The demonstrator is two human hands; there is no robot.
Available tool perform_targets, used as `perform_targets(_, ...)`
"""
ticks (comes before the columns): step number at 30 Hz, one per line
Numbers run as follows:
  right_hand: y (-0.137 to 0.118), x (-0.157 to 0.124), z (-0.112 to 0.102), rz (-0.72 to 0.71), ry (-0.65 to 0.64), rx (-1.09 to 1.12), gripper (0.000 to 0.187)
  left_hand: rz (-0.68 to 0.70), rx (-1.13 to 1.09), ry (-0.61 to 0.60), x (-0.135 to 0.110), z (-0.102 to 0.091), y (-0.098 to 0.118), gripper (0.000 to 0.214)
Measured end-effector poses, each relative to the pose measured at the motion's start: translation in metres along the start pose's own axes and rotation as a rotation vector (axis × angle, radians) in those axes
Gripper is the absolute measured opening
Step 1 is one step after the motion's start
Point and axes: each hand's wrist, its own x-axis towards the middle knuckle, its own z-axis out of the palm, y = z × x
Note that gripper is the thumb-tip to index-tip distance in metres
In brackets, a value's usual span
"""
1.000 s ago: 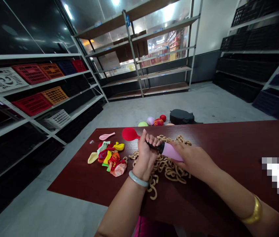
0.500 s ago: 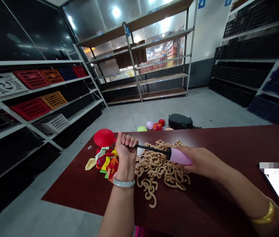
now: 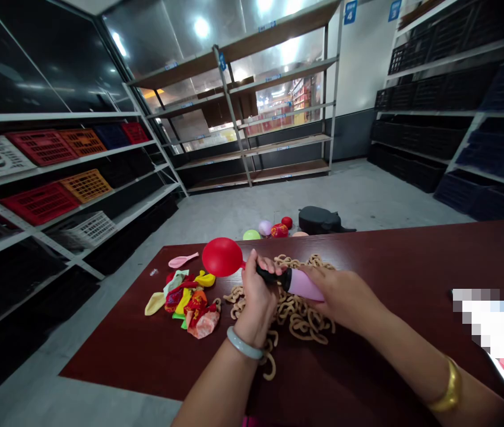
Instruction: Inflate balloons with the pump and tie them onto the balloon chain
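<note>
A partly inflated red balloon [image 3: 222, 257] sits at the far end of a lilac and black balloon pump [image 3: 304, 286]. My left hand [image 3: 259, 284] is closed around the pump's black end, by the balloon's neck, which the fingers partly hide. My right hand [image 3: 341, 296] wraps the lilac part. No length of thin black rod shows between the two parts. Beneath both hands spreads a heap of tan, curled snack-like pieces [image 3: 309, 326]. Left of my left hand lies a pile of flat balloons [image 3: 184, 299] in several colours, with a pink balloon [image 3: 183, 260] behind it.
The dark brown table [image 3: 113, 338] bears everything. At its right is a phone-like bright screen [image 3: 496, 338], blurred out. Beyond the far edge, inflated balloons [image 3: 279, 230] and a dark grey object [image 3: 320, 220] are on the floor. Shelves with crates [image 3: 40, 201] stand left.
My hands have come together; the black rod visible between them earlier has slid in. The red balloon and my left hand have moved right, uncovering the pink balloon, and the balloon looks slightly larger.
</note>
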Motion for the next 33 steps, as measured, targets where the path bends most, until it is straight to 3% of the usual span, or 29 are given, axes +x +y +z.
perform_targets(4,0.005,0.001,0.003,-0.024,-0.001,0.049,0.056,-0.013,-0.053,-0.044,0.014,-0.007,0.024,0.044)
perform_targets(9,0.023,0.002,-0.002,-0.028,0.017,0.013,0.056,0.144,-0.117,-0.040,0.030,-0.023,0.081,0.043)
perform_targets(12,0.030,0.002,-0.004,-0.042,0.042,-0.044,0.053,0.198,-0.109,-0.033,0.032,-0.030,0.099,0.044)
perform_targets(15,0.030,0.001,-0.002,-0.025,0.063,-0.111,0.053,0.215,-0.092,-0.044,0.029,-0.027,0.089,0.043)
perform_targets(21,0.014,-0.001,0.007,-0.026,0.100,-0.164,0.053,0.129,0.066,-0.065,0.009,-0.006,0.024,0.031)
perform_targets(24,0.008,-0.001,0.010,-0.010,0.126,-0.198,0.054,0.080,0.164,-0.040,0.000,-0.002,0.002,0.034)
perform_targets(28,0.003,-0.002,0.010,-0.010,0.131,-0.239,0.054,0.046,0.175,0.007,-0.004,-0.003,-0.006,0.037)
perform_targets(33,-0.004,0.000,0.009,-0.041,0.159,-0.154,0.056,0.160,0.087,-0.065,0.000,-0.002,0.006,0.037)
